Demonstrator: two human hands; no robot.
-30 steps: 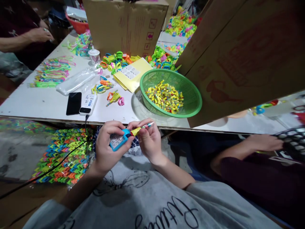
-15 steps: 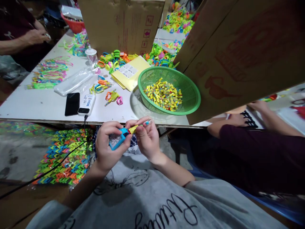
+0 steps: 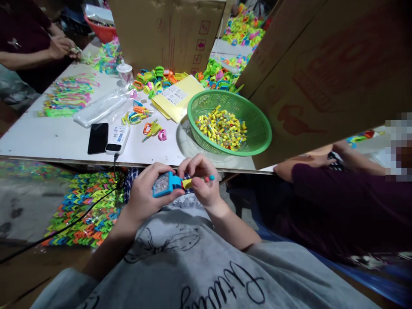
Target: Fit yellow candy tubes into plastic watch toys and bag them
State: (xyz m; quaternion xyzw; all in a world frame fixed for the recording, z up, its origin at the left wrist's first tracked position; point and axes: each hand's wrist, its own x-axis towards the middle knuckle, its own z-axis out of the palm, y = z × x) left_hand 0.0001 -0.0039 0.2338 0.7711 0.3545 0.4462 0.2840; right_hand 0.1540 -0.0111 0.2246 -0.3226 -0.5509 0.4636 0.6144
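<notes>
Just in front of the table edge, my left hand (image 3: 144,189) is closed around a blue plastic piece (image 3: 162,183) with a clear, glittery rectangular window. My right hand (image 3: 206,184) pinches a small yellow stick (image 3: 187,183) that has a blue-green tip at its far end. The stick's near end meets the narrow right end of the blue piece; whether it sits inside cannot be made out. Above my hands on the table stands a green mesh basket (image 3: 262,133), with many similar yellow sticks (image 3: 222,128) in it.
On the white table (image 3: 41,139) lie a black phone (image 3: 98,138), a white power bank (image 3: 117,139), a yellow envelope (image 3: 183,96) and coloured plastic rings (image 3: 162,135). Cardboard boxes (image 3: 167,38) stand behind and right. A co-worker's hands (image 3: 62,46) are at left; another person's sleeve (image 3: 322,193) is right.
My hands have shifted slightly right, turning the blue piece so its window faces up more. The right fingers have lifted and spread somewhat. The co-worker's hands at left moved toward the table.
</notes>
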